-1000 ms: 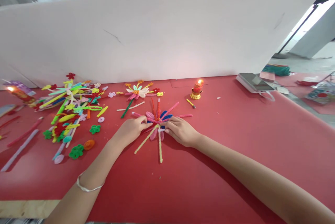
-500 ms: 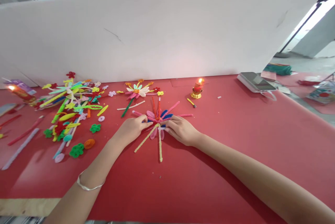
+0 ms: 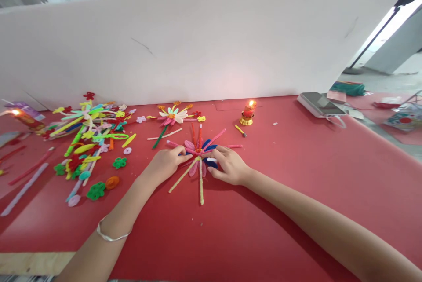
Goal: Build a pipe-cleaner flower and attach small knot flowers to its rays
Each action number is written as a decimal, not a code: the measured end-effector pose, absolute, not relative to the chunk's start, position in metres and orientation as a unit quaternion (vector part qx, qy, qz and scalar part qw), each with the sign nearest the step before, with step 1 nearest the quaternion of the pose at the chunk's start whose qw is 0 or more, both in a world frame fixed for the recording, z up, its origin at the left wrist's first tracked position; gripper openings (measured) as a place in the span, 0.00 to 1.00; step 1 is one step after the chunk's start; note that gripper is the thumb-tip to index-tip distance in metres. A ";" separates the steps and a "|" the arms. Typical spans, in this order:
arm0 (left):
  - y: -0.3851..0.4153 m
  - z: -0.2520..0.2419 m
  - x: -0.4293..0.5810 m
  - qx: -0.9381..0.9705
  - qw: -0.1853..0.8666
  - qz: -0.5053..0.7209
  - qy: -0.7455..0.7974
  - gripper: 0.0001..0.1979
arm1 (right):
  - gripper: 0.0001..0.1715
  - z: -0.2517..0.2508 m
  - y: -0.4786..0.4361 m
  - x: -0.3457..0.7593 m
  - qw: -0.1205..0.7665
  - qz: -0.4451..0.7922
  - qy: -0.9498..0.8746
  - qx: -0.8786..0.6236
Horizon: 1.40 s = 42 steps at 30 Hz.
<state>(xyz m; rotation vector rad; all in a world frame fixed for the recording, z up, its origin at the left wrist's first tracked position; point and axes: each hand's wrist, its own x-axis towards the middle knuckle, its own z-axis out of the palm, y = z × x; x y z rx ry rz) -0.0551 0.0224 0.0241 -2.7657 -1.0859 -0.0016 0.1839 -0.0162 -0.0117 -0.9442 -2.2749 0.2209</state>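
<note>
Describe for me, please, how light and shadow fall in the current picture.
Head view: the lit candle brightens the white board behind it; head view: the right forearm casts a soft shadow on the red tabletop, which looks paler towards the right.

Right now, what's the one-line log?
left hand: holding fuzzy flower | right hand: at its right side | lit candle: beyond, right
</note>
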 end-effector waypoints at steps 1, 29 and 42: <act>0.022 0.024 -0.055 -0.927 0.086 0.001 -0.364 0.21 | 0.15 -0.012 -0.015 0.183 0.339 0.090 -0.861 -0.368; 0.022 0.022 -0.056 -0.931 0.065 -0.043 -0.357 0.18 | 0.07 -0.032 0.013 0.160 0.379 0.099 -0.815 -0.427; 0.016 0.027 -0.051 -0.923 0.038 -0.042 -0.380 0.18 | 0.11 -0.033 0.017 0.167 0.383 0.091 -0.828 -0.399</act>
